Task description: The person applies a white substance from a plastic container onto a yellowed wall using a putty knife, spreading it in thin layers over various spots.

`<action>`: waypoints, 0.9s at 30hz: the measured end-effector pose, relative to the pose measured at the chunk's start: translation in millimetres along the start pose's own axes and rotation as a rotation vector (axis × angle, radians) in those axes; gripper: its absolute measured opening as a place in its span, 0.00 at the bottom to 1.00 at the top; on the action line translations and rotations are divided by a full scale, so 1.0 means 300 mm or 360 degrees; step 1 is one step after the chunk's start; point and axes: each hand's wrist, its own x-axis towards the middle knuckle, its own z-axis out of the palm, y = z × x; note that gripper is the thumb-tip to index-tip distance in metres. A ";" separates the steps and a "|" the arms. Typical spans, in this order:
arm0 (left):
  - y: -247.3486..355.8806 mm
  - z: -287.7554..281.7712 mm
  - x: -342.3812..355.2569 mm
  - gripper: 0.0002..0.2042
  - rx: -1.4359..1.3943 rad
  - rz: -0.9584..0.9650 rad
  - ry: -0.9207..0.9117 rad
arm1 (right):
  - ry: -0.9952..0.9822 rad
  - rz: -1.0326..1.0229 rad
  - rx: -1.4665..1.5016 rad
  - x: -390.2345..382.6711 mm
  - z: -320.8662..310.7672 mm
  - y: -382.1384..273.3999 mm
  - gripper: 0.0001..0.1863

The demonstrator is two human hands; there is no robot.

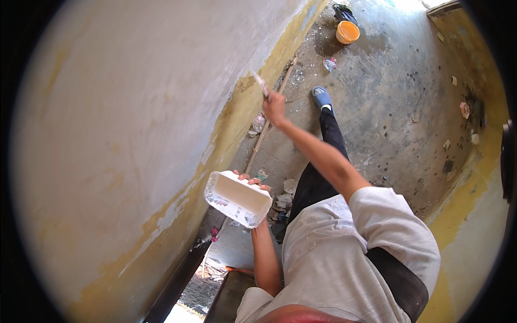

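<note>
My left hand (252,180) grips the long far side of a white rectangular tub (237,197), fingers curled over its edge. The tub is tilted, and white material coats its inside and rim. Farther ahead, my right hand (274,107) is closed round a slim, white-smeared tool (259,82). Its tip meets or nearly meets the wall (156,107) where the whitish coat borders a yellow band. Blur hides whether that tool is a brush or a scraper.
A long stick (264,134) lies along the wall's foot, with scraps (283,202) beside it. On the grey floor (382,107) stands an orange bucket (347,33) near a black bag (344,13). My foot wears a blue slipper (322,97). A yellow wall (468,199) curves along the right.
</note>
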 end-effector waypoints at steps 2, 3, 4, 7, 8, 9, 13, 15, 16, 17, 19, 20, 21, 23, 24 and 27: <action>0.005 -0.005 -0.001 0.31 0.0009 -0.0012 0.0004 | 0.0214 -0.0071 0.0061 0.216 -0.066 -0.014 0.09; 0.012 -0.020 -0.008 0.31 -0.0013 -0.0002 0.0000 | 0.0303 -0.0065 0.0022 0.308 -0.088 -0.052 0.10; 0.013 -0.031 -0.013 0.31 -0.0038 0.0011 -0.0004 | 0.0390 -0.0061 -0.0017 0.378 -0.099 -0.082 0.10; 0.005 -0.019 -0.017 0.31 -0.0024 0.0046 0.0033 | 0.0376 0.0097 0.0122 0.486 -0.085 -0.155 0.14; 0.010 -0.021 -0.022 0.31 -0.0022 0.0076 0.0045 | 0.0236 0.0244 0.0179 0.462 -0.060 -0.202 0.18; 0.006 -0.016 -0.015 0.31 0.0006 0.0068 0.0040 | 0.0254 0.0195 0.0165 0.438 -0.026 -0.196 0.20; -0.004 0.005 -0.009 0.31 0.0015 0.0094 0.0020 | -0.0030 -0.0079 0.0072 0.131 0.093 -0.227 0.26; -0.012 0.010 -0.004 0.31 -0.0023 0.0081 0.0025 | -0.0209 -0.0130 0.0272 -0.054 0.088 -0.240 0.26; -0.018 0.018 -0.001 0.31 -0.0038 0.0064 0.0029 | -0.0276 -0.0258 0.0294 -0.129 0.081 -0.217 0.25; -0.023 0.027 0.002 0.31 -0.0053 0.0048 0.0035 | -0.0341 -0.0388 0.0319 -0.172 0.073 -0.200 0.24; -0.036 0.040 0.001 0.31 -0.0093 0.0062 0.0029 | -0.0418 -0.0221 0.0262 -0.188 0.023 -0.190 0.21; -0.041 0.044 0.000 0.30 -0.0109 0.0068 0.0024 | -0.0497 -0.0054 0.0205 -0.189 -0.006 -0.181 0.18; -0.045 0.053 0.001 0.30 -0.0108 0.0056 0.0025 | -0.0311 -0.0019 0.0199 -0.140 -0.030 -0.164 0.15; -0.047 0.059 0.005 0.30 -0.0109 0.0039 0.0015 | 0.0102 -0.0026 0.0218 0.049 -0.073 -0.139 0.09; -0.044 0.053 0.004 0.30 -0.0093 0.0038 0.0006 | 0.0247 -0.0095 0.0204 0.157 -0.103 -0.151 0.08; -0.031 0.031 -0.003 0.31 -0.0092 0.0066 0.0017 | 0.0374 0.0031 0.0032 0.383 -0.189 -0.278 0.08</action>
